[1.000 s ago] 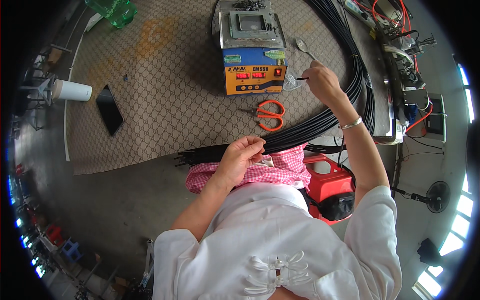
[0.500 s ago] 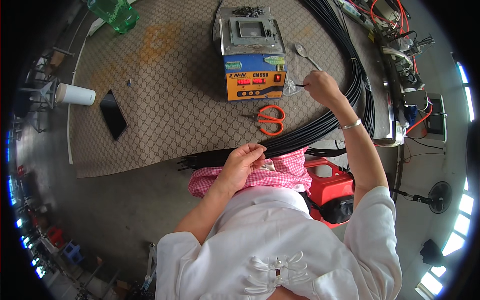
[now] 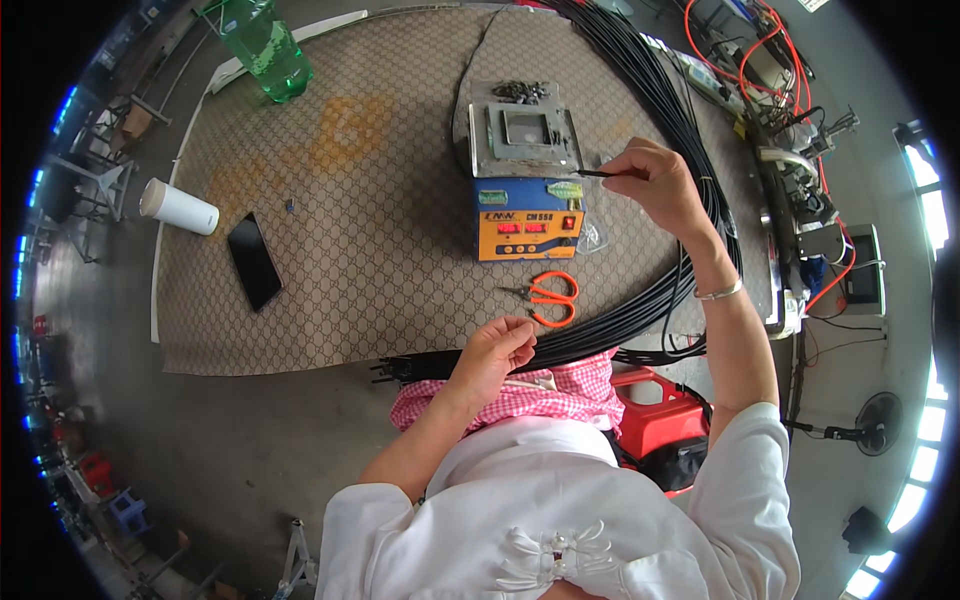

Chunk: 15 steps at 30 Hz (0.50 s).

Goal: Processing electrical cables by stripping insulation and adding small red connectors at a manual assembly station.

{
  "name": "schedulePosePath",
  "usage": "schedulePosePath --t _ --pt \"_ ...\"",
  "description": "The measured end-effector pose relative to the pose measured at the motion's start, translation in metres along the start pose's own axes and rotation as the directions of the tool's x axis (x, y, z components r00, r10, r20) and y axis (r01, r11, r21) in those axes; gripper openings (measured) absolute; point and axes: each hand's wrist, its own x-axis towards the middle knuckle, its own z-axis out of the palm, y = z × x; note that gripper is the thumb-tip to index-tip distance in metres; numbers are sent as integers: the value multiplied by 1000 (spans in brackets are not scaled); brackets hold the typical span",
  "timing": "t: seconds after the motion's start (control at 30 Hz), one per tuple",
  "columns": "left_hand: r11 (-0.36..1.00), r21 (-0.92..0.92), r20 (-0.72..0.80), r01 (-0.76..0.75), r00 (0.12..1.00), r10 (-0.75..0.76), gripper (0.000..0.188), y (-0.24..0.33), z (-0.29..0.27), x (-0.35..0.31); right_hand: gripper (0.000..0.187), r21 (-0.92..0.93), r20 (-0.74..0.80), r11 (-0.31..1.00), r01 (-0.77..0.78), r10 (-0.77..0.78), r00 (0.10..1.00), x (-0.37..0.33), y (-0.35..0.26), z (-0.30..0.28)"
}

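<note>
- Black cables (image 3: 640,310) lie in a thick bundle that curves along the table edge, under the right forearm and toward the left hand (image 3: 495,352).
- Left hand is closed around the near end of this bundle, at the front edge of the patterned table cover (image 3: 330,200); the cable tips stick out just to the left of the fingers.
- Right hand (image 3: 665,185) is raised above the far part of the bundle; its fingers pinch one thin black wire end (image 3: 595,174), which points to the left.
- Just left of the right hand stands a blue and orange machine (image 3: 527,215) with a grey metal top plate; the wire tip is at the right edge of this plate.
- Orange-handled scissors (image 3: 548,297) lie between both hands, in front of the machine, close to the bundle.
- Far to the left of the left hand are a black phone (image 3: 254,261) lying flat and a white cup (image 3: 178,207) on its side.
- A green plastic bottle (image 3: 265,45) stands at the far left corner, well apart from both hands.
</note>
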Motion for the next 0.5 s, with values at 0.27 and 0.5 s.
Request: schedulePosePath --t 0.27,0.5 --pt "998 -45 -2 -53 999 53 9 6 -6 2 10 84 1 993 87 -87 996 22 -8 10" --pt "997 -57 -25 -48 999 47 8 1 -13 3 6 -304 -21 929 213 -229 973 48 -7 15"
